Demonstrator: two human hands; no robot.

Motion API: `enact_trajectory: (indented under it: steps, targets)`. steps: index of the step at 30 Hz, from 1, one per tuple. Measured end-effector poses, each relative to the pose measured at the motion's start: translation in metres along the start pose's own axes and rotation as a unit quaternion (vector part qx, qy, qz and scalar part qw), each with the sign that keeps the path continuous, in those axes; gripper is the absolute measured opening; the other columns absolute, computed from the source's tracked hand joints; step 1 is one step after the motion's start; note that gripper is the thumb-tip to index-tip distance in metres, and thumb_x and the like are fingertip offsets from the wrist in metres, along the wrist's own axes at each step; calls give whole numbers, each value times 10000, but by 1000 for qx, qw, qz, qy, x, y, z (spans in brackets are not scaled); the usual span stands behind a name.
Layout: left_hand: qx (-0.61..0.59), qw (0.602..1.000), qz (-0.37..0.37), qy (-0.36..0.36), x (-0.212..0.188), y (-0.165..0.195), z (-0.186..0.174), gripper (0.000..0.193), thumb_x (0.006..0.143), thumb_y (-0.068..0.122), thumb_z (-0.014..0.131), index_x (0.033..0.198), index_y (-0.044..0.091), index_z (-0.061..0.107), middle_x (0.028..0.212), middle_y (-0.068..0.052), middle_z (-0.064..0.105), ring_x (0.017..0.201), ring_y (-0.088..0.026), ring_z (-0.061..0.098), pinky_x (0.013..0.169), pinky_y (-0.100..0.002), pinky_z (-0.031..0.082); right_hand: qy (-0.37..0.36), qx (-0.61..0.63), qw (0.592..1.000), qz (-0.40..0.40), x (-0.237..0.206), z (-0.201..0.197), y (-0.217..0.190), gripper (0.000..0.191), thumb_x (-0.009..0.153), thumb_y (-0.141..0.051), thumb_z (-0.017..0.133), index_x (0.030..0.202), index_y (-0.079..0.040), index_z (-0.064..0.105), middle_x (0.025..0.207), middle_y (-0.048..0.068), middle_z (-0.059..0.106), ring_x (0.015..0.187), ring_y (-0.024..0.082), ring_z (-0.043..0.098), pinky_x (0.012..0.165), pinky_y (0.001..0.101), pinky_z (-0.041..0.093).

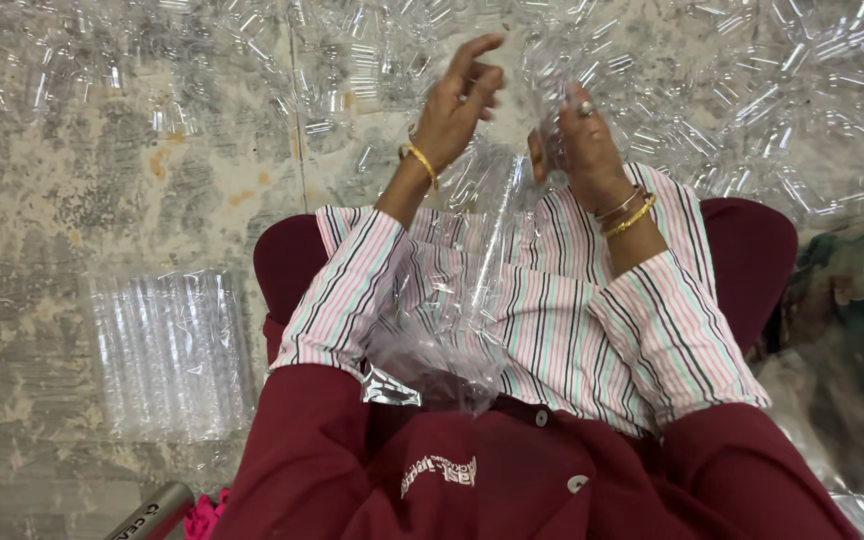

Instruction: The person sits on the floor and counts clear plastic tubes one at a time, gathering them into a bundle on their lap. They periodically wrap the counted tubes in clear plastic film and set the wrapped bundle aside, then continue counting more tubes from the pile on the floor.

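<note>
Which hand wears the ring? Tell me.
The right hand, gripping the clear plastic bag, has a ring on a finger; the left hand shows none.

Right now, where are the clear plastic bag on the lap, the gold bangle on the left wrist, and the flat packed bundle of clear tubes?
clear plastic bag [452, 340], head view, crinkled middle.
gold bangle [420, 160], head view, band's outer edge.
flat packed bundle of clear tubes [170, 350], head view, centre.

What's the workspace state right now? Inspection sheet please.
Surface: worn, stained concrete floor.
Job's things: clear plastic bag on the lap, top pulled up between both hands.
Clutter: loose clear plastic vials across the floor; flat packed bundle of vials to the left.
Grippers: left hand fingers open; right hand pinching the bag.
Cables: nothing seen.
Surroundings: grey tube and patterned cloth at the edges.
</note>
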State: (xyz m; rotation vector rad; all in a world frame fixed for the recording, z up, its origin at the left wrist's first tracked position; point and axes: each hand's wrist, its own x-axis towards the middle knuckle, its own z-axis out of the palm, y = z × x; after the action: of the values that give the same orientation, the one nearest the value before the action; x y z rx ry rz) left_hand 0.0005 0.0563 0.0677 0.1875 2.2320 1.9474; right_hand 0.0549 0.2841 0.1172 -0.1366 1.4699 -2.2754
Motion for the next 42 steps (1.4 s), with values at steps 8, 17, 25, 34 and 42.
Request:
enact_trajectory:
  steps: [8, 17, 25, 34, 42]
  targets:
    - [527, 837, 124, -77, -4, -64, 12, 401, 822, 78, 721, 1195, 79, 574, 1060, -127, 666, 1089, -351, 601, 864, -506, 518, 22, 42, 999, 21, 5, -27, 6, 622, 1075, -596, 538, 1427, -86, 493, 990, 83, 681, 787, 207, 700, 685, 357, 589]
    - [-201, 976, 63, 58, -2, -12, 25, 335, 1014, 198, 769, 1231, 52, 561, 1129, -86, 682, 1019, -192, 689, 865, -344, 633, -16, -181, 983, 28, 7, -11, 17, 407, 1116, -334, 565, 1424, -84, 473, 1005, 24, 664, 853, 92, 638, 726, 273, 557]
    - [431, 862, 110, 242, 39, -22, -59, 509, 967, 216, 727, 1395, 138, 462, 1076, -141, 638, 983, -347, 653, 818, -495, 556, 1, -66, 998, 10, 4, -11, 3, 481, 1103, -492, 566, 1400, -125, 468, 1005, 88, 679, 771, 162, 670, 668, 319, 570]
    - [-98, 984, 80, 122, 17, -15, -27, 690, 876, 43, 809, 1421, 134, 396, 1251, -115, 562, 1043, -251, 714, 886, -446, 682, -45, 120, 990, 64, 9, -23, 27, 736, 1126, -637, 463, 1502, -9, 534, 1498, 162, 618, 901, 253, 703, 862, 430, 582]
    - [110, 993, -10, 53, 9, -21, -22, 496, 1003, 140, 625, 1456, 236, 447, 1252, -69, 673, 1125, -247, 732, 932, -405, 645, -87, 358, 930, 13, 12, -32, 24, 607, 1107, -607, 401, 1448, -122, 532, 1484, 120, 603, 892, 314, 748, 759, 424, 610]
